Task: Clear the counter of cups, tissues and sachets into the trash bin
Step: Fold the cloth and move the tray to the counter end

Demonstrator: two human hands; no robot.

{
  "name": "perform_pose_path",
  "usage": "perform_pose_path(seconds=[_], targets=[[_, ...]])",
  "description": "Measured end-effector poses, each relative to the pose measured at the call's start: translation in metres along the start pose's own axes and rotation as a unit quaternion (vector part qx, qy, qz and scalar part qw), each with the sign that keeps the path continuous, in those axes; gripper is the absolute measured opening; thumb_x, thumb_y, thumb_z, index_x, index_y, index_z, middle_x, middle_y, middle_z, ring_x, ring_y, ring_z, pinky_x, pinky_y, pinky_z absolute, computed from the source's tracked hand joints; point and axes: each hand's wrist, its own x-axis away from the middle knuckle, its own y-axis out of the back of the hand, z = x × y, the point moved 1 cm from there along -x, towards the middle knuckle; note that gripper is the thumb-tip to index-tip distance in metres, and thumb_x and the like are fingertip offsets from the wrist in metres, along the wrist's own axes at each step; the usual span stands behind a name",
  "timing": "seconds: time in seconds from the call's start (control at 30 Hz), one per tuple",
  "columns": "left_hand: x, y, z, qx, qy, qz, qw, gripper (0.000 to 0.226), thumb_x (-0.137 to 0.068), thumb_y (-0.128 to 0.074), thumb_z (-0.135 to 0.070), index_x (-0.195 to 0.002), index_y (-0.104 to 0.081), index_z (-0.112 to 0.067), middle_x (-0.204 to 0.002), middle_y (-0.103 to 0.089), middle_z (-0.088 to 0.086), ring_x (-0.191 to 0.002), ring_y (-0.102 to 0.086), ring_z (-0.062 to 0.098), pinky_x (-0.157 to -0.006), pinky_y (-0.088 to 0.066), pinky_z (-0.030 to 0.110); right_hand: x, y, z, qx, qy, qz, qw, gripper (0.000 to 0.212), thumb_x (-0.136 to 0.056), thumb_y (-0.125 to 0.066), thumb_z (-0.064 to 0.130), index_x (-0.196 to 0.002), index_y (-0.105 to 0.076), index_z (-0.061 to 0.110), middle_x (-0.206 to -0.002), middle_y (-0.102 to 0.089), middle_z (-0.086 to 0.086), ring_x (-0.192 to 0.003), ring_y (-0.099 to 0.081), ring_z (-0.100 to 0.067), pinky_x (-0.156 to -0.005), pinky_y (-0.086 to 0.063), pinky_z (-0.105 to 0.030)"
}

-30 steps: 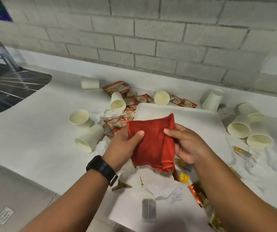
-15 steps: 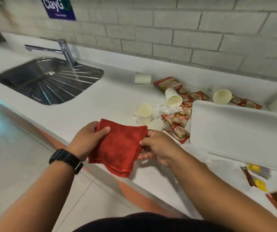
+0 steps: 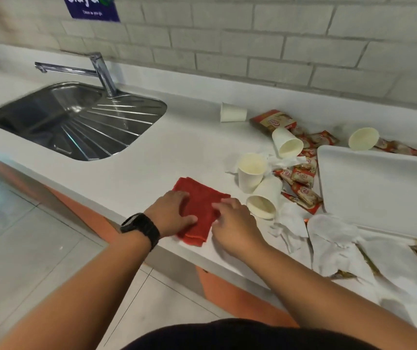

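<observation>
Cups, tissues and sachets are all waiting in the right half of the frame, none of them touched yet. Both hands are busy with a folded red cloth (image 3: 199, 205) at the near edge of the tabletop (image 3: 177, 147), low centre of the frame. The left hand (image 3: 170, 214), watch (image 3: 141, 229) on its wrist, lies over the cloth's left side with fingers bent down onto it and the thumb reaching across. The right hand (image 3: 230, 221) comes in from the right, fingertips on the cloth's right edge; whether it pinches the fabric or only presses it, I cannot tell. My read: the cloth is parked flat here, left of the mess, ready for a wipe once the rubbish is gone.

Just right of the cloth, an upright cup (image 3: 251, 173) stands beside a tipped cup (image 3: 265, 198) whose mouth faces the camera. Behind them another tipped cup (image 3: 286, 142) lies among red sachets (image 3: 300, 176), and a lone cup (image 3: 233, 112) lies on its side toward the wall. A further cup (image 3: 363, 138) lies above the white tray (image 3: 379, 188) at right. Crumpled tissues (image 3: 290, 221) spread along the lower right, some touching the tray's front edge.

A steel sink (image 3: 76, 120) with its tap (image 3: 101, 72) fills the upper left. No trash bin is in view, so I'd say the clearing proper hasn't begun.
</observation>
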Motion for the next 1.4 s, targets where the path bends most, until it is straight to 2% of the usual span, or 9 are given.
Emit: perform_pose_path(seconds=[0.1, 0.27, 0.43, 0.5, 0.6, 0.67, 1.0, 1.27, 1.4], targets=[[0.008, -0.014, 0.001, -0.061, -0.002, -0.016, 0.998, 0.077, -0.079, -0.062, -0.056, -0.144, -0.033, -0.023, -0.147, -0.036, 0.002, -0.129, -0.042, 0.023, -0.105, -0.04, 0.041, 0.007, -0.005, 0.002, 0.096, 0.037, 0.059, 0.993, 0.044, -0.092, -0.048, 0.029, -0.136, -0.051, 0.026, -0.148, -0.037, 0.001, -0.131, -0.035, -0.024, -0.107, -0.03, -0.037], [0.011, 0.004, -0.029, -0.013, -0.067, -0.13, 0.989, 0.063, -0.085, -0.057, -0.05, -0.139, -0.042, -0.023, -0.142, -0.042, 0.0, -0.124, -0.047, 0.023, -0.102, -0.042, 0.038, 0.011, 0.019, -0.003, -0.035, 0.018, 0.027, 0.999, 0.034, -0.092, -0.053, 0.031, -0.125, -0.06, 0.026, -0.134, -0.052, 0.001, -0.122, -0.047, -0.018, -0.102, -0.039, -0.031], [0.014, 0.01, -0.107, -0.05, -0.182, -0.203, 0.961, 0.051, -0.089, -0.056, -0.043, -0.135, -0.048, -0.021, -0.135, -0.051, 0.002, -0.118, -0.052, 0.026, -0.094, -0.043, 0.036, 0.025, 0.071, -0.03, -0.183, -0.028, -0.029, 0.982, 0.024, -0.091, -0.054, 0.023, -0.111, -0.068, 0.028, -0.097, -0.064, 0.014, -0.091, -0.059, -0.006, -0.077, -0.043, -0.023], [0.012, 0.008, -0.139, -0.054, -0.21, -0.208, 0.954, 0.049, -0.091, -0.054, -0.043, -0.135, -0.05, -0.02, -0.132, -0.053, 0.003, -0.116, -0.053, 0.027, -0.093, -0.045, 0.037, 0.032, 0.094, -0.048, -0.204, -0.042, -0.065, 0.976, 0.02, -0.092, -0.055, 0.025, -0.104, -0.07, 0.031, -0.087, -0.065, 0.016, -0.08, -0.059, -0.003, -0.068, -0.044, -0.023], [0.005, -0.003, -0.182, -0.036, -0.235, -0.182, 0.954, 0.049, -0.092, -0.051, -0.044, -0.135, -0.047, -0.023, -0.132, -0.051, 0.002, -0.117, -0.052, 0.024, -0.094, -0.045, 0.036, 0.043, 0.126, -0.084, -0.237, -0.072, -0.124, 0.961, 0.018, -0.09, -0.058, 0.024, -0.103, -0.07, 0.03, -0.1, -0.071, 0.01, -0.091, -0.064, -0.009, -0.08, -0.048, -0.024], [-0.001, -0.016, -0.214, -0.027, -0.24, -0.158, 0.957, 0.05, -0.091, -0.05, -0.045, -0.136, -0.046, -0.024, -0.134, -0.051, 0.001, -0.119, -0.05, 0.023, -0.096, -0.044, 0.037, 0.055, 0.148, -0.117, -0.238, -0.102, -0.156, 0.953, 0.018, -0.091, -0.06, 0.023, -0.104, -0.071, 0.026, -0.1, -0.069, 0.009, -0.092, -0.063, -0.009, -0.079, -0.046, -0.023], [-0.047, -0.084, -0.315, -0.08, -0.174, -0.036, 0.981, 0.05, -0.092, -0.048, -0.046, -0.134, -0.046, -0.018, -0.134, -0.051, 0.008, -0.121, -0.049, 0.027, -0.099, -0.042, 0.039, 0.104, 0.232, -0.276, -0.098, -0.191, -0.182, 0.96, 0.019, -0.092, -0.053, 0.023, -0.103, -0.068, 0.019, -0.11, -0.066, 0.005, -0.103, -0.058, -0.014, -0.082, -0.041, -0.024], [-0.057, -0.109, -0.342, -0.136, -0.094, -0.036, 0.986, 0.045, -0.092, -0.045, -0.042, -0.125, -0.048, -0.012, -0.127, -0.05, 0.014, -0.112, -0.054, 0.031, -0.09, -0.047, 0.04, 0.119, 0.267, -0.366, 0.013, -0.238, -0.172, 0.956, 0.027, -0.092, -0.056, 0.028, -0.117, -0.065, 0.021, -0.125, -0.06, -0.002, -0.115, -0.055, -0.021, -0.091, -0.043, -0.03], [-0.057, -0.112, -0.347, -0.121, -0.033, -0.06, 0.99, 0.043, -0.093, -0.046, -0.039, -0.125, -0.046, -0.01, -0.127, -0.049, 0.015, -0.111, -0.054, 0.033, -0.088, -0.047, 0.04, 0.127, 0.274, -0.396, 0.134, -0.301, -0.19, 0.925, 0.034, -0.091, -0.053, 0.034, -0.121, -0.06, 0.022, -0.126, -0.052, -0.008, -0.117, -0.051, -0.029, -0.093, -0.045, -0.037]])
